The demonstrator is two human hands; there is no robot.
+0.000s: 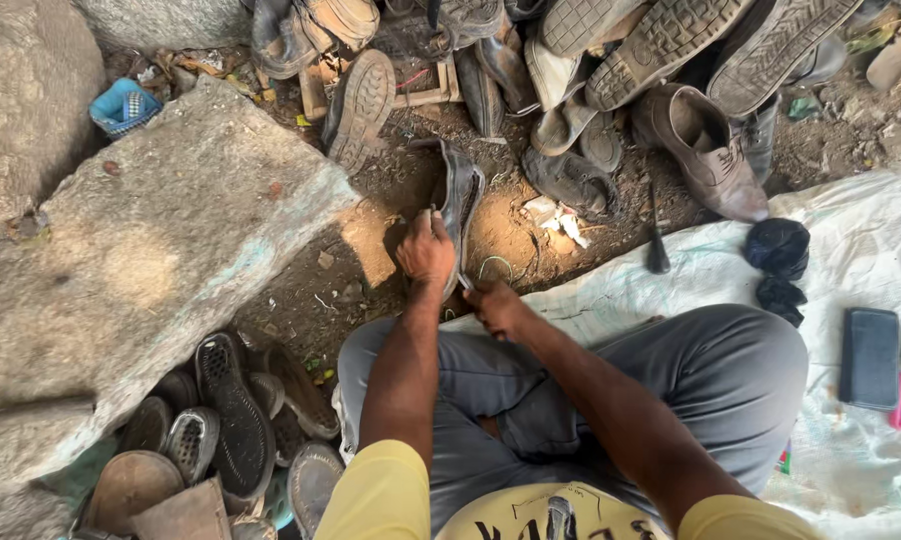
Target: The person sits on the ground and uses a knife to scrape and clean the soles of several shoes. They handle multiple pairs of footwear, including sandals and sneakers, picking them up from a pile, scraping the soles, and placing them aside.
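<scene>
You are mid-repair on the dark shoe [461, 200]: your left hand [426, 250] clasps it along its edge and stands it upright on the dirt just past your knees, sole side turned toward 3 o'clock. Your right hand [493, 305] sits at about 5 o'clock from the shoe, clenched around a small tool [466, 283] whose tip points up toward the shoe's lower end; what kind of tool it is cannot be told at this size. By the look of it, you are working the seam or sole edge near the heel. The next move calls for a firm, steady hold from the left hand so the shoe does not twist, and a short, controlled push from the right, kept clear of your left thumb.

Both forearms reach forward between your bent legs, the left nearly straight toward 12 o'clock, the right angled toward 11 o'clock, wrists close together. A stone slab [161, 250] lies at 9 o'clock, a heap of worn shoes [611, 70] at 12 to 1 o'clock, and a white sheet [871, 240] at 3 o'clock.
</scene>
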